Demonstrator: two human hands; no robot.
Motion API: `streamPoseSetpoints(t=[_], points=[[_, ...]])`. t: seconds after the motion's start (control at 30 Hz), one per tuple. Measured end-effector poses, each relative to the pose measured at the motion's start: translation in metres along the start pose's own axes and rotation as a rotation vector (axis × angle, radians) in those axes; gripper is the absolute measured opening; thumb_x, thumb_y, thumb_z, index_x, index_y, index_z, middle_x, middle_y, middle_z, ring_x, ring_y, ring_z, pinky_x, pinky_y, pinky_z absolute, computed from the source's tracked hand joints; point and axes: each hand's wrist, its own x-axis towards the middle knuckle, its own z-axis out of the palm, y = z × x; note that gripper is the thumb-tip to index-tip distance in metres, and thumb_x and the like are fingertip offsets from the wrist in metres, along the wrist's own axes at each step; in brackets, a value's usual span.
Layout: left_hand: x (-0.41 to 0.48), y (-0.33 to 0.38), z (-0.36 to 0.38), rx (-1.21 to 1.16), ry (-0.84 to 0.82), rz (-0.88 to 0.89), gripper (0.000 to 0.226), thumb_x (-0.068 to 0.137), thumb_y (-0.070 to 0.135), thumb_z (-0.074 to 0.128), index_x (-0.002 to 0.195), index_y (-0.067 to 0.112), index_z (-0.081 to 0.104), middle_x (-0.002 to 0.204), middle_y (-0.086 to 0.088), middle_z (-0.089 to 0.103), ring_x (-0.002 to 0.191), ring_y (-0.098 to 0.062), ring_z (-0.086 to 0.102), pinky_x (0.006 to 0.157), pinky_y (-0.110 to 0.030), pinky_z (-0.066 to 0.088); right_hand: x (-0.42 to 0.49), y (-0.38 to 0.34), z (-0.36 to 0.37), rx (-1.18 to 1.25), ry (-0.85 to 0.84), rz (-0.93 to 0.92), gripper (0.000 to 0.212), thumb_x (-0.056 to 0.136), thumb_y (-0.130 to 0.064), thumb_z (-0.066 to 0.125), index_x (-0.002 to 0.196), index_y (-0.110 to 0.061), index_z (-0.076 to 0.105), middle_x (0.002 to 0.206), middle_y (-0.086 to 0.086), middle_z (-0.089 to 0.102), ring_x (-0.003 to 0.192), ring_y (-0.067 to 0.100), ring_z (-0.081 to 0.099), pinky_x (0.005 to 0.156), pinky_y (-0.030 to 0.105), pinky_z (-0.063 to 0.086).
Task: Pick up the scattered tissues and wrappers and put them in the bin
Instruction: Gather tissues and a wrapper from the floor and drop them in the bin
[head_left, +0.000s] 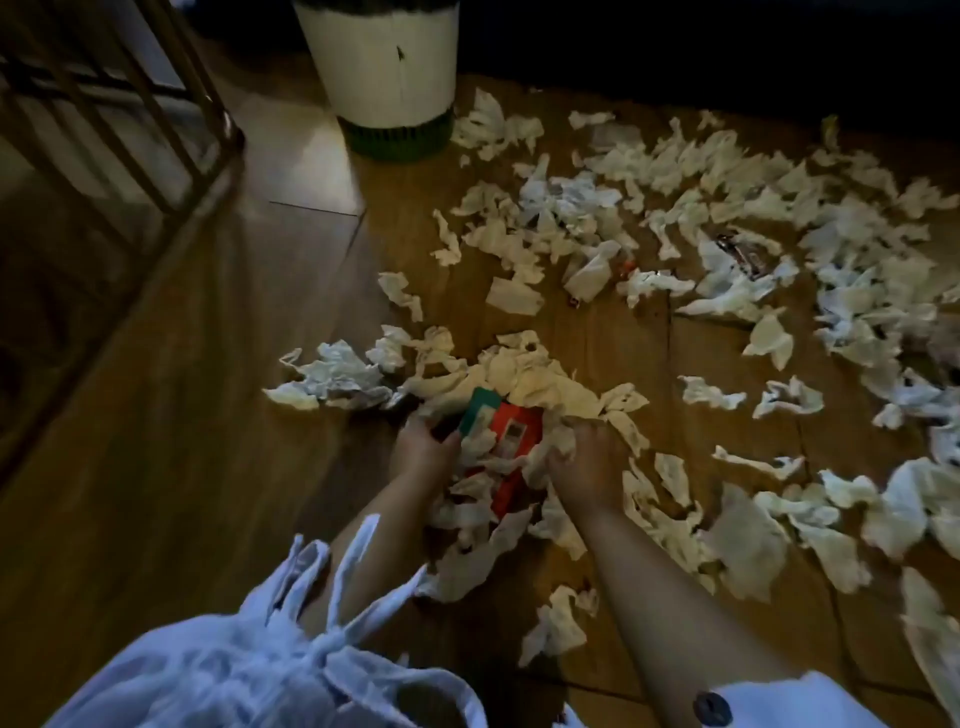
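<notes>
Crumpled white tissues (649, 208) lie scattered over the wooden floor, thickest at the right and in a heap in front of me. My left hand (423, 449) grips the left side of that heap, against a teal and red wrapper (511, 428) lying among the tissues. My right hand (587, 462) clutches a bunch of tissues (550, 447) on the heap's right side. The bin (389, 73), white with a green base, stands at the top centre, well beyond both hands.
A wooden slatted frame (114, 119) stands at the upper left beside bare floor. A small dark wrapper (737, 249) lies among the tissues at the right. My white garment (249, 670) fills the bottom edge.
</notes>
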Motion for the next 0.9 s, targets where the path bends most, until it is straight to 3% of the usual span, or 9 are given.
streamPoseSetpoints(t=[0.07,0.13,0.3,0.47,0.53,0.6,0.7,0.8,0.9], points=[[0.015,-0.001,0.009,0.059,-0.058,0.001,0.05,0.086,0.028,0.062,0.131,0.016,0.044,0.126,-0.008,0.054,0.104,-0.021,0.057,0.073,-0.028,0.049,0.009,0.007,0.006,-0.079,-0.042,-0.088,0.043,0.088,-0.023,0.055,0.131,-0.021,0.048,0.136,0.006,0.044,0.128,0.024,0.038,0.104,0.032,0.033],[0.026,-0.004,0.018,0.077,-0.099,-0.007,0.056,0.082,0.035,0.066,0.13,0.018,0.045,0.127,-0.006,0.054,0.107,-0.022,0.056,0.083,-0.034,0.051,0.02,0.013,0.006,-0.113,-0.116,-0.167,0.047,0.087,-0.024,0.056,0.133,-0.023,0.047,0.137,0.004,0.044,0.127,0.025,0.038,0.103,0.033,0.034],[0.028,-0.002,0.043,0.093,-0.109,-0.112,0.069,0.074,0.035,0.073,0.132,0.014,0.043,0.129,-0.01,0.055,0.114,-0.027,0.055,0.094,-0.044,0.05,0.025,0.025,-0.001,-0.105,-0.234,-0.189,0.047,0.085,-0.025,0.06,0.131,-0.025,0.05,0.139,0.001,0.046,0.129,0.024,0.038,0.107,0.039,0.036],[0.026,0.017,0.044,0.128,-0.145,-0.134,0.046,0.083,0.019,0.066,0.124,0.008,0.048,0.128,-0.013,0.053,0.117,-0.028,0.053,0.09,-0.037,0.047,0.022,0.03,0.0,-0.216,-0.269,-0.186,0.053,0.084,-0.024,0.062,0.135,-0.025,0.046,0.139,0.006,0.043,0.128,0.026,0.039,0.103,0.035,0.038],[0.025,0.02,0.03,0.091,-0.135,-0.111,0.041,0.084,0.018,0.065,0.121,0.011,0.049,0.123,-0.011,0.056,0.112,-0.025,0.056,0.085,-0.035,0.049,0.022,0.027,-0.002,-0.312,-0.29,-0.202,0.057,0.083,-0.021,0.062,0.136,-0.021,0.043,0.138,0.008,0.043,0.127,0.027,0.041,0.097,0.033,0.039],[0.024,0.024,0.011,0.021,-0.124,-0.109,0.038,0.084,0.018,0.064,0.119,0.012,0.051,0.119,-0.01,0.058,0.109,-0.025,0.058,0.09,-0.038,0.051,0.024,0.026,-0.001,-0.333,-0.292,-0.159,0.05,0.082,-0.015,0.063,0.13,-0.017,0.048,0.131,0.009,0.048,0.12,0.028,0.048,0.088,0.031,0.042],[0.017,0.028,-0.022,-0.06,-0.085,-0.117,0.041,0.084,0.014,0.064,0.122,0.01,0.051,0.12,-0.008,0.057,0.114,-0.026,0.055,0.09,-0.036,0.048,0.025,0.02,-0.001,-0.297,-0.262,-0.103,0.026,0.084,-0.007,0.056,0.11,-0.011,0.061,0.11,0.011,0.061,0.106,0.029,0.058,0.071,0.026,0.035],[0.011,0.022,-0.048,-0.102,-0.103,-0.118,0.04,0.085,0.016,0.063,0.124,0.009,0.053,0.124,-0.012,0.057,0.114,-0.026,0.056,0.084,-0.033,0.047,0.023,-0.003,-0.003,-0.077,-0.154,-0.153,0.02,0.084,-0.006,0.057,0.101,-0.006,0.067,0.098,0.009,0.066,0.091,0.02,0.06,0.07,0.023,0.036],[0.006,0.006,-0.068,-0.223,-0.092,-0.171,0.041,0.085,0.015,0.063,0.123,0.006,0.053,0.123,-0.015,0.058,0.113,-0.029,0.058,0.089,-0.037,0.05,0.01,-0.03,0.004,0.104,-0.231,-0.23,0.022,0.082,-0.009,0.062,0.103,-0.009,0.07,0.098,0.004,0.067,0.087,0.012,0.058,0.074,0.022,0.041]])
